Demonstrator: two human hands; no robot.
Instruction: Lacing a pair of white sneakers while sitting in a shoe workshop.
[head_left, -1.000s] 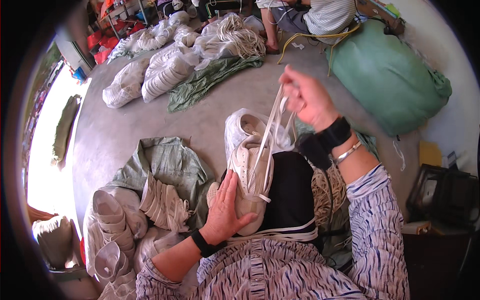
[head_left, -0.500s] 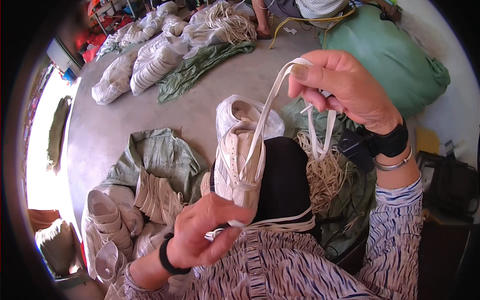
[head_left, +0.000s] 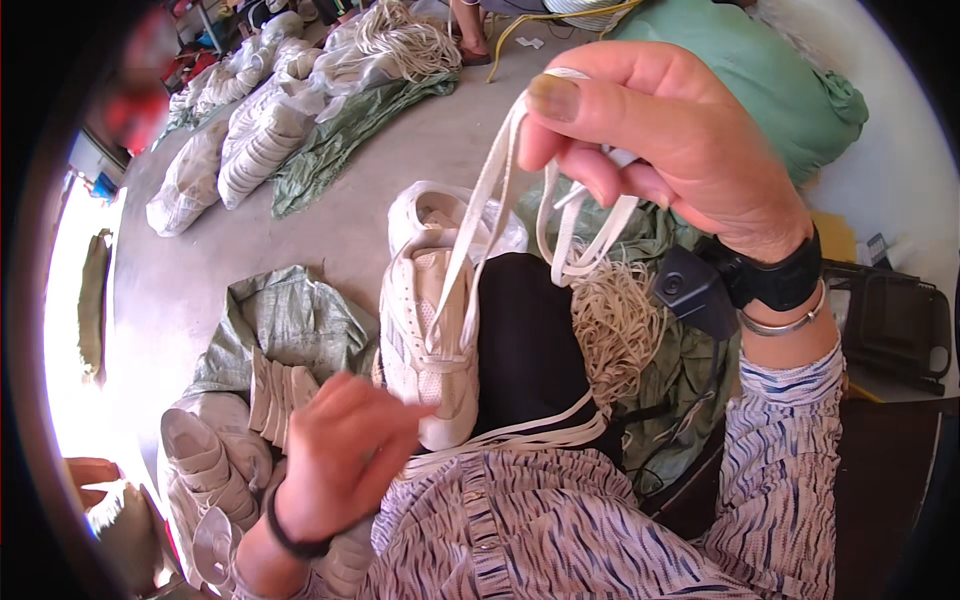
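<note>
Shoe [head_left: 428, 345], cream, lies with its toe toward the person; black fabric [head_left: 530, 350] is just to its right. Right hand [head_left: 680, 140], raised above and to the right of the shoe, grips the white lace [head_left: 492, 158] between thumb and fingers. Strands run down to the shoe; loops hang below the hand. Left hand [head_left: 345, 450], near the shoe's toe, is half-curled; blur prevents telling whether it grips anything. Lace bundle [head_left: 618, 335]: right of the shoe, beyond the fabric. Green sack [head_left: 285, 320]: left of the shoe.
</note>
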